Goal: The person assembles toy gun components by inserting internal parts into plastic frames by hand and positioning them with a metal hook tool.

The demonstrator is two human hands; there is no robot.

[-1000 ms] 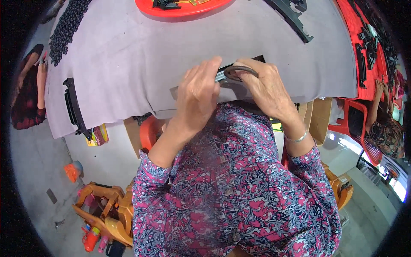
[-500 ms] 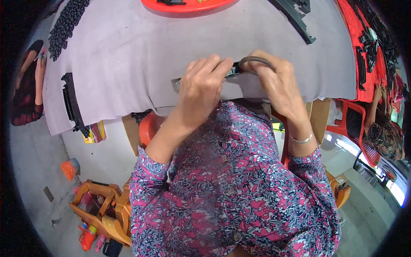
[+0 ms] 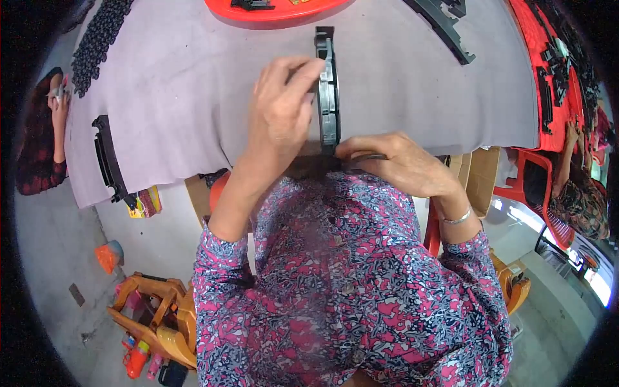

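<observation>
A long narrow black plastic part (image 3: pixel 329 97) points away from me above the near edge of the cloth-covered table. Its far end reaches toward the red tray. My left hand (image 3: pixel 280 106) is closed at its left side, thumb and forefinger against the upper half. My right hand (image 3: pixel 400 161) pinches the near end, its fingers bent around it. A thin dark curved piece (image 3: pixel 371 157) shows between the right fingers; its kind I cannot make out. Shadow hides the lowest end of the part.
A red tray (image 3: pixel 277 20) with small black pieces stands at the far edge. Black plastic parts lie at left (image 3: pixel 109 158) and far right (image 3: pixel 445 29). A heap of small black pieces (image 3: pixel 103 39) sits far left. Other people work at both sides.
The black part has swung from roughly sideways between my hands to pointing away from me. My left hand moved a little left and farther away; my right hand came down nearer my body.
</observation>
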